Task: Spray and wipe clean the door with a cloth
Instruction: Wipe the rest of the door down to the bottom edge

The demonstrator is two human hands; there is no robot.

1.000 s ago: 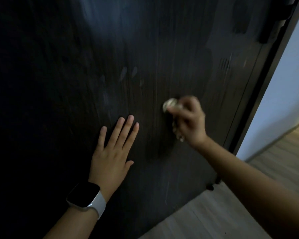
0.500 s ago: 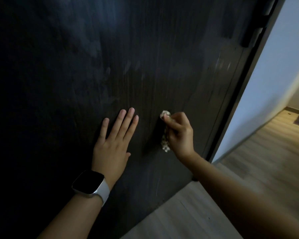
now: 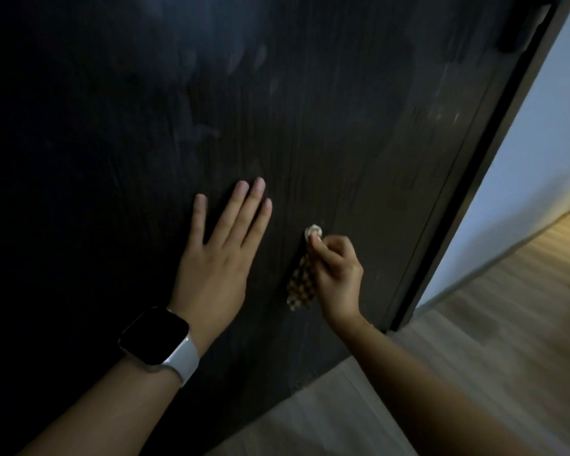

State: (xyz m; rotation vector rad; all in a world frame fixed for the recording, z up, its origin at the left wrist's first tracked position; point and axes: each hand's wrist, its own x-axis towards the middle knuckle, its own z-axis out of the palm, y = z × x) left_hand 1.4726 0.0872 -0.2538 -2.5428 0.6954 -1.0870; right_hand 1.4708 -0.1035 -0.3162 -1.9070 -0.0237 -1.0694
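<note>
A dark wood-grain door (image 3: 343,110) fills most of the frame, running from the upper left down to the floor (image 3: 474,373) at lower right, with its free edge slanting along the right side. The left hand (image 3: 216,258) is laid flat on the door at centre, fingers straight and slightly spread, palm pressed to the panel; a dark watch (image 3: 155,337) with a pale strap is worn on that wrist. The right hand (image 3: 338,274) is seen just right of centre, fingers curled round a checked cloth (image 3: 298,287). The cloth is bunched, one end poking out above the thumb, the rest hanging down below the fist, so its long axis is roughly vertical and it lies against the door face. Cloth is on the door side of the right hand, between the two hands, nearer the right. Pale smears and finger marks are visible in the upper middle of the door, well above both hands, so the unwiped area is judged to lie upward and to the left of the cloth. Wiping step is judged in progress on the lower panel. No spray bottle is in view. A pale wall (image 3: 540,159) is seen past the door edge at right.
</note>
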